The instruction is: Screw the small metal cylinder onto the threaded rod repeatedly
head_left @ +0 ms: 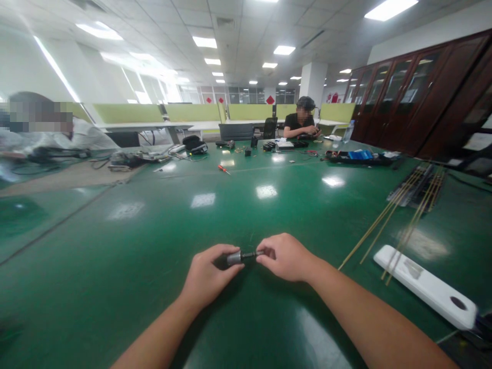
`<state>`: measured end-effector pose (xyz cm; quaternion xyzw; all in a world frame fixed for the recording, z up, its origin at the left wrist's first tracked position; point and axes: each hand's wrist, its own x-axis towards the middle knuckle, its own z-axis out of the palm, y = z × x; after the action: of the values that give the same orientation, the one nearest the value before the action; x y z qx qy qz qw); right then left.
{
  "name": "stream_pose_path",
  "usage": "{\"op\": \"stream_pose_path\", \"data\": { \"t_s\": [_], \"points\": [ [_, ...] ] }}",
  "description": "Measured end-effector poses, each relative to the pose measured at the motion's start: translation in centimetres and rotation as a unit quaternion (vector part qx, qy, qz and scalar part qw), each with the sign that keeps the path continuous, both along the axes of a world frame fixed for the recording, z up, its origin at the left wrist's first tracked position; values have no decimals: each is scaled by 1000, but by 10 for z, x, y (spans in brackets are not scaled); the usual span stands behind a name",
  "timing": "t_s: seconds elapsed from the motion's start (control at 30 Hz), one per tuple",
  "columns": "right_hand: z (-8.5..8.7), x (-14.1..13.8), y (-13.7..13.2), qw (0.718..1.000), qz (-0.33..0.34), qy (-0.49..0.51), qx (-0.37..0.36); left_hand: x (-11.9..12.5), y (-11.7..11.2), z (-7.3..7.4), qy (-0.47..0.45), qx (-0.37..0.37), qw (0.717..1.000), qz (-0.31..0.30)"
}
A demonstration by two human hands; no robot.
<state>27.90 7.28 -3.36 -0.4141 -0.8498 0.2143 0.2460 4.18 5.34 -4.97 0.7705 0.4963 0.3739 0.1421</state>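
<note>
Between my two hands, just above the green table (215,220), is a short grey metal cylinder (234,258) with a thin dark shaft (249,254) extending from its right end. My left hand (209,274) grips the cylinder between thumb and forefinger. The far end of the shaft is pinched in the fingertips of my right hand (286,258), which cover its tip. Cylinder and shaft lie nearly level and in line. The exact kind of part is too small to make out.
A long white device (434,292) lies at the right, beside thin yellowish rods (384,220). A red screwdriver (223,169) rests farther back. Tools, cables and a black tray (357,160) line the far side, where a person (302,123) sits; another person (84,134) is at the left.
</note>
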Motion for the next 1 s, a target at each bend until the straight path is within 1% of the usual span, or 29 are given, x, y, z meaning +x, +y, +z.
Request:
{"op": "stream_pose_path", "data": {
  "t_s": [0.3,0.63,1.0],
  "points": [
    [0,0,-1,1000,-4,4,-3,-2,2,-2,1,4,1000,5],
    [2,1,-1,1000,-3,-1,6,-1,1,0,2,9,1000,7],
    [0,2,1,1000,-2,0,6,-3,2,-2,2,2,1000,8]
  ]
}}
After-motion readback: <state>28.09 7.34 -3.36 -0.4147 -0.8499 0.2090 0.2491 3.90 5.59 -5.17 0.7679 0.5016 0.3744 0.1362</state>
